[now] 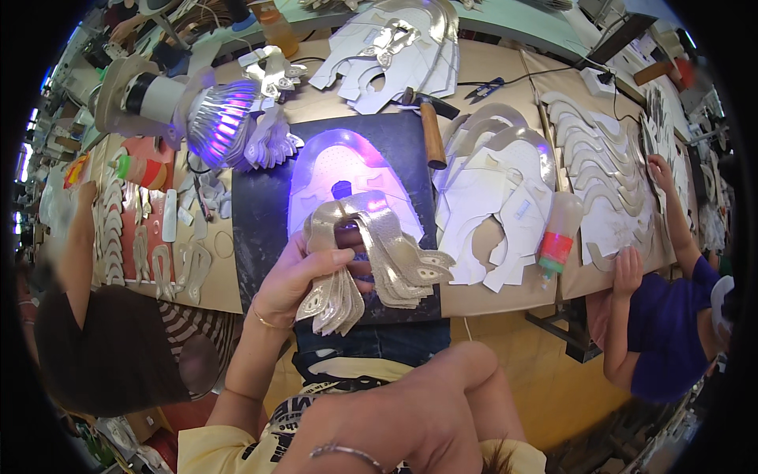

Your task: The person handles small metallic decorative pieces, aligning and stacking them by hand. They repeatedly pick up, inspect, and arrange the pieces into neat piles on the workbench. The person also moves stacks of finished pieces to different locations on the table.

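My left hand (294, 278) grips a stack of gold metallic shoe-upper pieces (395, 249), curved like horseshoes with pierced, pointed ends. The thumb lies over the front of the stack and the fingers go behind it. Behind this stack, a white shoe-upper piece with a rounded silvery edge (347, 154) lies on the black mat (260, 197), lit violet by a lamp (221, 118). My right arm (395, 411) is bent up close at the bottom, a bracelet (347, 452) at the wrist. Its hand is out of the picture.
A hammer (432, 134) lies at the mat's far right corner, near pliers (485, 91). Stacked white uppers (497, 197) and a glue bottle (559, 237) sit to the right. Co-workers sit on both sides, one with a hand (628, 271) on the table's right part.
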`<control>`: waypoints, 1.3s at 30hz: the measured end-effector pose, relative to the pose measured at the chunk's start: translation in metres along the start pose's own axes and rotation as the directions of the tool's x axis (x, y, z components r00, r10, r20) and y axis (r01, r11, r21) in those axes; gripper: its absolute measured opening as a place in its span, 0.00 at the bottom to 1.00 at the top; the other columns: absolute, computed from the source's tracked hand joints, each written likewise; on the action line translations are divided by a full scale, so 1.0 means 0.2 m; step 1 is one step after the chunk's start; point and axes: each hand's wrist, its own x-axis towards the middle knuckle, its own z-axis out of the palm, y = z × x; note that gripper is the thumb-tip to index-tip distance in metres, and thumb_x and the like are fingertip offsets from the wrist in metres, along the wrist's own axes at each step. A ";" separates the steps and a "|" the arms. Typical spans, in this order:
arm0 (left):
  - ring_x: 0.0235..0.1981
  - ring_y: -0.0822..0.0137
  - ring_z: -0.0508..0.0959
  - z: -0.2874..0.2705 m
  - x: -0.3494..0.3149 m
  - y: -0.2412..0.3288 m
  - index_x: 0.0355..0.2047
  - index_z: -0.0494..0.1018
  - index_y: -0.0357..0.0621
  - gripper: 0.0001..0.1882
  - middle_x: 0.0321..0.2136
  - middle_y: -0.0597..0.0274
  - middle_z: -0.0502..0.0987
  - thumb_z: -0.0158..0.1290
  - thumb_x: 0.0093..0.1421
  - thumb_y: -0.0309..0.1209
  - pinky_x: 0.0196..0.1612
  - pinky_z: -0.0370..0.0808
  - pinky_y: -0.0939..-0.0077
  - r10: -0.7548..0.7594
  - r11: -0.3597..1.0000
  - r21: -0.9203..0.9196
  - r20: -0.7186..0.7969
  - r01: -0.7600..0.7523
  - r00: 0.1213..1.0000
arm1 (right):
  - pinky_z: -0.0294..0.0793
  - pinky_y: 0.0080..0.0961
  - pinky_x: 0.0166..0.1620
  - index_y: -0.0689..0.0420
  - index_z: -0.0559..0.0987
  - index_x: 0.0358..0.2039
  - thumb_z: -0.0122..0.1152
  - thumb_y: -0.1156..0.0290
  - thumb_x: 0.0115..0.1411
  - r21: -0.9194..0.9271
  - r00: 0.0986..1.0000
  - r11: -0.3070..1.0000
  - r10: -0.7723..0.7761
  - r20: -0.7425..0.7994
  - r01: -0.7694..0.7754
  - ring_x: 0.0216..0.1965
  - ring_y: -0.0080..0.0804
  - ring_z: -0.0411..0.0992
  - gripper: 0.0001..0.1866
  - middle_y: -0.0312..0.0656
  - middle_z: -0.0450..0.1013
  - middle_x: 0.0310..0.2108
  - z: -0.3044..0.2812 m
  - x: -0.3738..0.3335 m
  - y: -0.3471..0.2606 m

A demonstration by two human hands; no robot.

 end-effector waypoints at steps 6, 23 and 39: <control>0.41 0.57 0.80 0.00 0.03 0.01 0.59 0.59 0.33 0.31 0.49 0.45 0.72 0.56 0.56 0.25 0.38 0.83 0.64 0.012 1.000 -0.006 -0.005 -0.012 1.000 | 0.62 0.02 0.36 0.63 0.78 0.27 0.58 0.46 0.60 -0.114 0.963 0.965 -0.250 -0.105 0.238 0.18 0.16 0.67 0.27 0.36 0.73 0.22 -0.08 0.02 0.04; 0.39 0.55 0.81 -0.01 0.11 0.03 0.59 0.59 0.35 0.31 0.48 0.45 0.72 0.55 0.55 0.23 0.37 0.84 0.60 0.011 0.999 -0.041 0.027 -0.010 1.000 | 0.68 0.34 0.32 0.51 0.77 0.30 0.52 0.60 0.65 -0.860 0.946 0.489 0.185 0.266 0.146 0.30 0.39 0.71 0.11 0.38 0.71 0.32 -0.12 -0.31 -0.21; 0.38 0.57 0.80 -0.01 0.06 0.03 0.58 0.57 0.34 0.32 0.46 0.48 0.71 0.55 0.53 0.27 0.34 0.83 0.64 0.004 0.998 0.069 -0.084 0.001 0.996 | 0.68 0.36 0.33 0.55 0.77 0.35 0.56 0.53 0.62 -0.814 0.972 0.569 0.103 0.213 0.118 0.34 0.39 0.72 0.17 0.43 0.72 0.34 -0.12 -0.30 -0.29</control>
